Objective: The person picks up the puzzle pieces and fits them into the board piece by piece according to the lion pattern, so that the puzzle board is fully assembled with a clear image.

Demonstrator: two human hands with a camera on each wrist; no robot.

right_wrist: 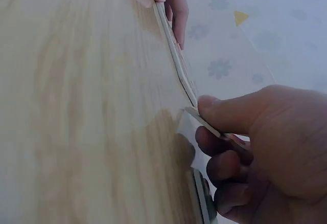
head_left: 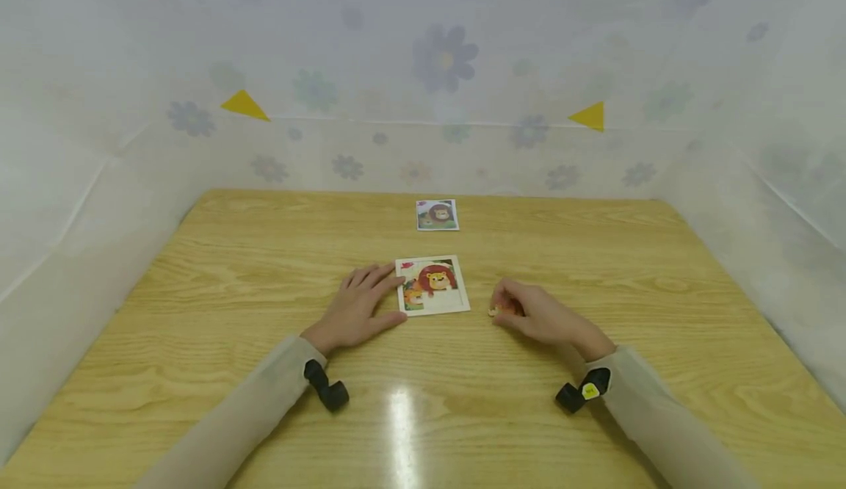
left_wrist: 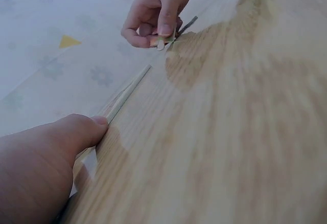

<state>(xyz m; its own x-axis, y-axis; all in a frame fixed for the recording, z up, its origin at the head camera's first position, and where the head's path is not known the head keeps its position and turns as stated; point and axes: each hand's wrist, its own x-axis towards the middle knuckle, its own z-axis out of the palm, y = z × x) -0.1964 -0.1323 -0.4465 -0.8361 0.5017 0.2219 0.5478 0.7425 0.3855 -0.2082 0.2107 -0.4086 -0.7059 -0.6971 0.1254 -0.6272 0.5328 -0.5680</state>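
Observation:
A square lion puzzle board (head_left: 431, 305) in a pale frame lies flat on the table, its lower right part showing bare backing. My left hand (head_left: 360, 305) rests on the table at the board's left side, fingers extended, with fingertips and thumb touching the frame. To the right of the board, my right hand (head_left: 535, 313) pinches an orange puzzle piece (head_left: 505, 308) between thumb and curled fingers, just above the tabletop. In the right wrist view, the piece (right_wrist: 207, 123) appears edge-on and tilted, and another thin flat piece (right_wrist: 200, 196) lies below the fingers. The hand hides most of both.
Behind the board lies a small printed card (head_left: 437, 215) with the same lion picture. The wooden table (head_left: 264, 232) meets a flowered white curtain (head_left: 370, 144) at the back, which carries two yellow triangles. Each wrist wears a black camera.

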